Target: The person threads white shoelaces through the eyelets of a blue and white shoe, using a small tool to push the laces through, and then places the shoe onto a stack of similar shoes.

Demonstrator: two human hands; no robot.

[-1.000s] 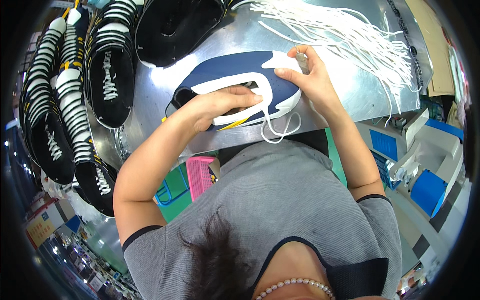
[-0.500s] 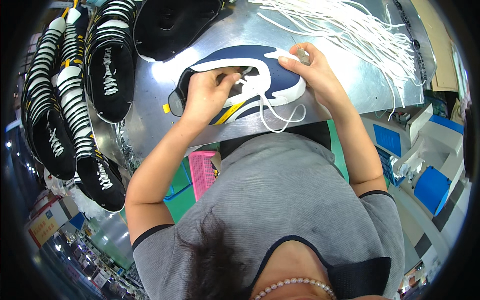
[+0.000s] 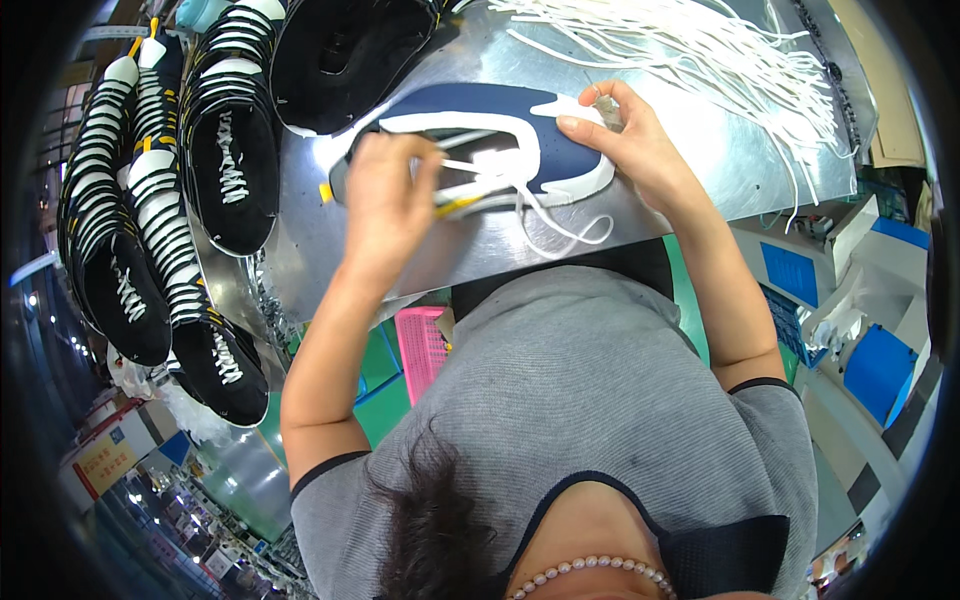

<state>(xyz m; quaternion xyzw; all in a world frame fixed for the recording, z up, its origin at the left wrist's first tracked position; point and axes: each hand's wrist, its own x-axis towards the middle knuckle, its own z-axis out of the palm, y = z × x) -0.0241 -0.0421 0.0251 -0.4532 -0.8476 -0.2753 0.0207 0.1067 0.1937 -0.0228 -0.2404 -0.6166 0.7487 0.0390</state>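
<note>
A navy shoe upper (image 3: 500, 125) with smooth white trim lies flat on the metal bench (image 3: 690, 170) in the upper middle of the frame, and a thin white lace (image 3: 560, 225) loops from it toward the bench's near edge. The left hand (image 3: 385, 195) rests on the upper's left end, fingers curled and pinching the lace at the eyelets. The right hand (image 3: 630, 135) presses the right end, fingers half-closed around its edge. A loose heap of white laces (image 3: 720, 55) spreads across the upper right of the bench. A black upper (image 3: 350, 50) lies at the top, and a row of black uppers with white stripes (image 3: 150, 210) runs down the left of the frame. A pink basket (image 3: 420, 345) sits below the bench edge, over a green floor (image 3: 385, 400).
</note>
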